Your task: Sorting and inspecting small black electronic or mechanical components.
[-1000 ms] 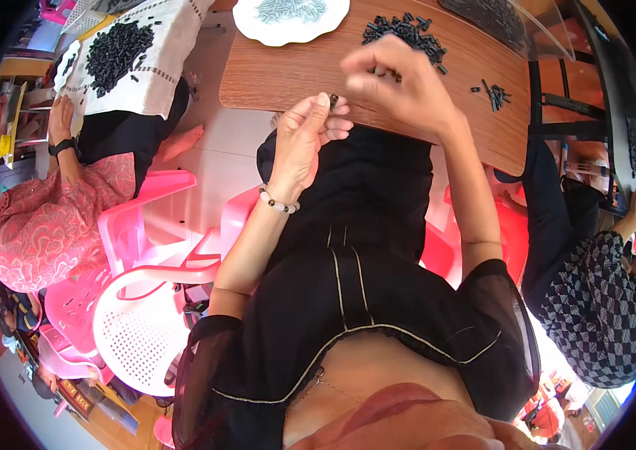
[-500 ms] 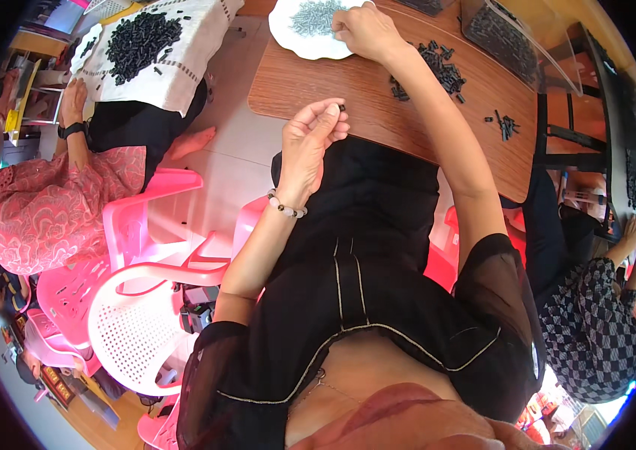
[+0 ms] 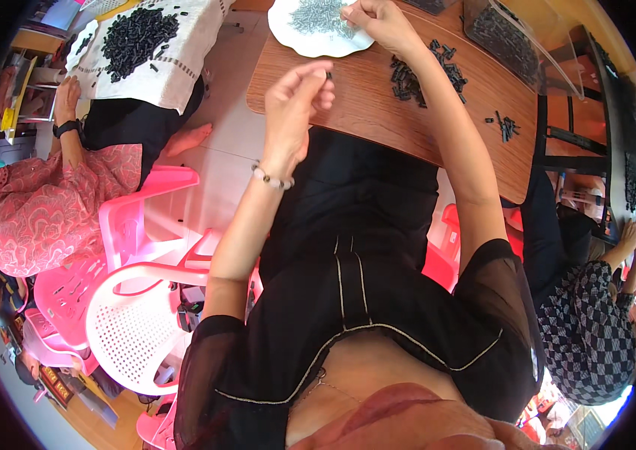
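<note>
Two bare hands: left hand (image 3: 295, 99) by the near edge of the brown tabletop (image 3: 363, 94), right hand (image 3: 381, 25) over the right side of the white plate (image 3: 331, 50).
Left grip: closed to a pinch, thumb against forefinger, with a small dark piece (image 3: 329, 76) at the tips, mostly hidden by them.
Right grip: fingertips drawn close together beside the clear bits (image 3: 310, 16); whether they have hold of one, I cannot tell.
White plate: wavy-edged, with plenty of clear bits left on it.
Larger black heap (image 3: 405, 81): loose on the tabletop, partly hidden behind the right forearm (image 3: 459, 116); many pieces left.
Smaller black cluster (image 3: 507, 129): apart from the heap, to its right; a few pieces, some apparently longer. Done or waiting, I cannot tell.
Clear bin (image 3: 504, 56): beyond the heap, holding many dark pieces, too blurred to judge as finished.
Progress: one piece in hand, seemingly incomplete; judging by heap and plate, much remains.
</note>
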A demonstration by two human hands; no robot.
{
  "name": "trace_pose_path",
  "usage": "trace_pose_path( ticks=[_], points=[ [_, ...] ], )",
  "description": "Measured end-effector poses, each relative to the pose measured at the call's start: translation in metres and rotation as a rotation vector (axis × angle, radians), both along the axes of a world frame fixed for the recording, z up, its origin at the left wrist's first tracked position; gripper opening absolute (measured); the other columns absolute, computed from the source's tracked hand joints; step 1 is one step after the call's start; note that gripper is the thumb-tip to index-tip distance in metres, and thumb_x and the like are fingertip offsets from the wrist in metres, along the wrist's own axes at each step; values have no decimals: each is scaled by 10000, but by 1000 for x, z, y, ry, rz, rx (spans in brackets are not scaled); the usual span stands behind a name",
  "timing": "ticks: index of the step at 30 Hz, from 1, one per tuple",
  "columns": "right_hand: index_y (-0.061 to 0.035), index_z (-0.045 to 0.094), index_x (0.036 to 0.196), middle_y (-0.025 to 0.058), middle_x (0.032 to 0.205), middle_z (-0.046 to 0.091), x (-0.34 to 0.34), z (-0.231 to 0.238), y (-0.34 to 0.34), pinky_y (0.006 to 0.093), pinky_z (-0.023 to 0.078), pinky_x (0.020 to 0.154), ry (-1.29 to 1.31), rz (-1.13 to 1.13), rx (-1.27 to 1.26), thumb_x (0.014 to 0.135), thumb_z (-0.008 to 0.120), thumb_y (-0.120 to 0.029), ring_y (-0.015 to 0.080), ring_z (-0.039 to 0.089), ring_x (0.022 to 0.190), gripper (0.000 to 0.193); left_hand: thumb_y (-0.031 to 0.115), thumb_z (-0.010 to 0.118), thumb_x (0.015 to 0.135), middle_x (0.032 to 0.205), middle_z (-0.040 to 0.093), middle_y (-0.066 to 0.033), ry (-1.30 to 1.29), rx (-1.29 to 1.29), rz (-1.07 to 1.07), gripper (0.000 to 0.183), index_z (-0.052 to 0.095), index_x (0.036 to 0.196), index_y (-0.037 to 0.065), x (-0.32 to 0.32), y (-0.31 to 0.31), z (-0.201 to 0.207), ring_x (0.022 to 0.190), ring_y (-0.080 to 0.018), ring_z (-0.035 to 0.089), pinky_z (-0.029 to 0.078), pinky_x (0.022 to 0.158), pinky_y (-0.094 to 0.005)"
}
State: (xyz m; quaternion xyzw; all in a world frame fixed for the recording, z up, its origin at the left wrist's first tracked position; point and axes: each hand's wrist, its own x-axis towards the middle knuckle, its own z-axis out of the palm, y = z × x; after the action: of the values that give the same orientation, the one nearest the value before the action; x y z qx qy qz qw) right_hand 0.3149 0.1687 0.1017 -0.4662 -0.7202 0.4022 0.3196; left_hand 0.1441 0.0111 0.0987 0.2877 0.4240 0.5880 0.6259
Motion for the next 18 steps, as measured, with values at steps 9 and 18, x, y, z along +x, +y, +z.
trace_pose_path(
  ticks=[9, 18],
  points=[
    [-49, 693, 922, -4, 822, 639, 0, -12, 5, 222, 387, 651, 213, 169, -42, 888, 618, -440, 61, 518, 754, 400, 182, 670, 874, 781, 647, 3, 486, 298, -27, 243, 701, 1072, 44, -9, 94, 7, 683, -51, 566, 464, 633, -183],
    [-42, 686, 926, -3, 807, 629, 0, -20, 7, 245, 408, 639, 239, 106, -21, 904, 615, -367, 76, 522, 725, 333, 222, 666, 864, 667, 663, -37, 759, 417, 60, 238, 711, 923, -3, -1, 111, -5, 619, -91, 608, 493, 601, -256]
  ],
)
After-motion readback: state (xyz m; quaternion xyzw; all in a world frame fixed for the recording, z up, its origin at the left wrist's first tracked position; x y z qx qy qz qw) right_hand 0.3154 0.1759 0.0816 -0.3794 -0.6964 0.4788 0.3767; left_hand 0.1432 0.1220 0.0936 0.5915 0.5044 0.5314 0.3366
